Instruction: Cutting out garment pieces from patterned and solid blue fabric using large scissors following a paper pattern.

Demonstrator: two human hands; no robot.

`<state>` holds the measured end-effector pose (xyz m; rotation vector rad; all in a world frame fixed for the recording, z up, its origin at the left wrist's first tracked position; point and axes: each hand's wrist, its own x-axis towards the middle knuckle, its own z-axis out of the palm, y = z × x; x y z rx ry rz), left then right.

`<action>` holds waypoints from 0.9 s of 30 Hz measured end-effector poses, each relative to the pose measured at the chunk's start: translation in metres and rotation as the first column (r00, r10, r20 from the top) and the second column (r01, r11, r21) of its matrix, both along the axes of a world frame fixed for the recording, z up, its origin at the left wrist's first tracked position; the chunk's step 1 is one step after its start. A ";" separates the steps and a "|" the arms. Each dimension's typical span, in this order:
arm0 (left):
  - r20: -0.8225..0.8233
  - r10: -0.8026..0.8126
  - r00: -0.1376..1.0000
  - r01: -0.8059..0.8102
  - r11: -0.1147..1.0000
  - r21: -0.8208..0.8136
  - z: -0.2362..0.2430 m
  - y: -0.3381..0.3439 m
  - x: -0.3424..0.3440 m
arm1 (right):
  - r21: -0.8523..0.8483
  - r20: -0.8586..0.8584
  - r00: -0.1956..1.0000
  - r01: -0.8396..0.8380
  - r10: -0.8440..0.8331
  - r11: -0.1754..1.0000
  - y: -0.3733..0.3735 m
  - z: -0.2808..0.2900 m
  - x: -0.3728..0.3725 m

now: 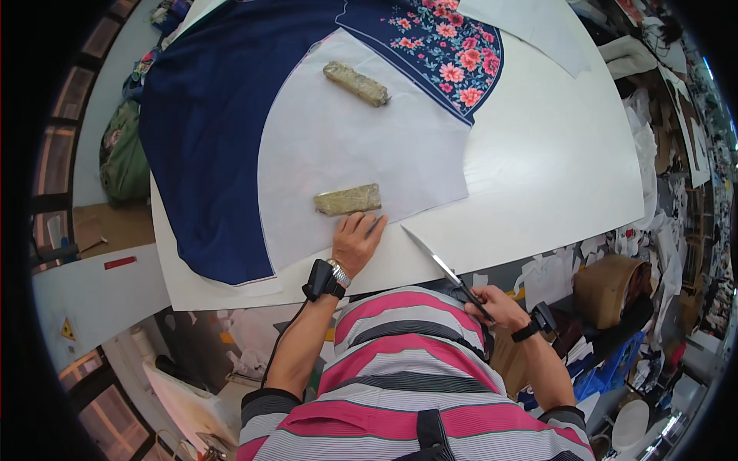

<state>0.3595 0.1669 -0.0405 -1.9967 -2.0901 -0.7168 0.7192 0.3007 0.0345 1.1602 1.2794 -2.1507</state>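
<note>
Near frame centre, the lower wrapped block (347, 200) lies crosswise just above the nearer left hand (357, 244), fingers (351, 224) bent, hold unclear; the right hand (500, 306) grips a long-bladed tool (443, 266), lower right.

We see a yellow triangular sign (68, 330) on the pale panel (100, 298) at far left, its dark mark too small to make out; we read no words.
</note>
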 end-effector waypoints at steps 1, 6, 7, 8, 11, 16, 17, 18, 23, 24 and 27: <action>-0.007 0.005 1.000 -0.005 1.000 0.017 -0.001 0.001 0.000 | 0.015 -0.006 1.000 -0.003 0.003 1.000 0.005 -0.001 0.011; -0.033 0.013 0.999 -0.015 0.999 -0.035 0.001 -0.007 0.002 | 0.264 -0.016 0.963 0.264 -0.269 0.928 0.035 -0.012 0.071; -0.050 0.028 0.998 -0.029 0.999 -0.020 0.003 -0.007 0.004 | 0.332 -0.031 0.922 0.373 -0.385 0.867 0.044 -0.018 0.076; -0.028 0.045 0.999 -0.046 0.998 -0.034 0.004 -0.007 0.008 | 0.446 -0.034 0.892 0.416 -0.450 0.792 0.058 -0.030 0.081; -0.011 0.112 0.994 -0.113 0.993 -0.038 0.002 -0.014 0.017 | 0.813 -0.066 0.837 0.360 -0.542 0.457 0.111 -0.061 0.088; 0.029 0.323 0.946 -0.320 0.944 -0.074 0.007 -0.028 0.025 | 0.977 0.201 0.859 -0.210 -0.471 0.035 0.197 -0.072 0.078; 0.044 0.376 0.926 -0.372 0.925 -0.078 0.007 -0.030 0.027 | 0.979 0.191 0.867 -0.202 -0.460 0.026 0.205 -0.076 0.071; 0.054 0.399 0.916 -0.394 0.915 -0.084 0.005 -0.033 0.028 | 0.955 0.201 0.852 -0.279 -0.483 -0.095 0.209 -0.080 0.064; 0.015 0.449 0.893 -0.447 0.891 -0.078 0.008 -0.030 0.028 | 0.929 -0.090 0.972 0.003 -0.217 -0.371 0.216 -0.075 -0.043; 0.020 0.450 0.893 -0.447 0.890 -0.092 0.008 -0.032 0.028 | 0.942 -0.197 0.978 0.170 -0.066 -0.289 0.208 -0.063 -0.092; 0.026 0.436 0.900 -0.431 0.897 -0.099 0.004 -0.031 0.031 | 0.933 -0.282 0.929 0.323 0.239 -0.156 0.188 -0.041 -0.226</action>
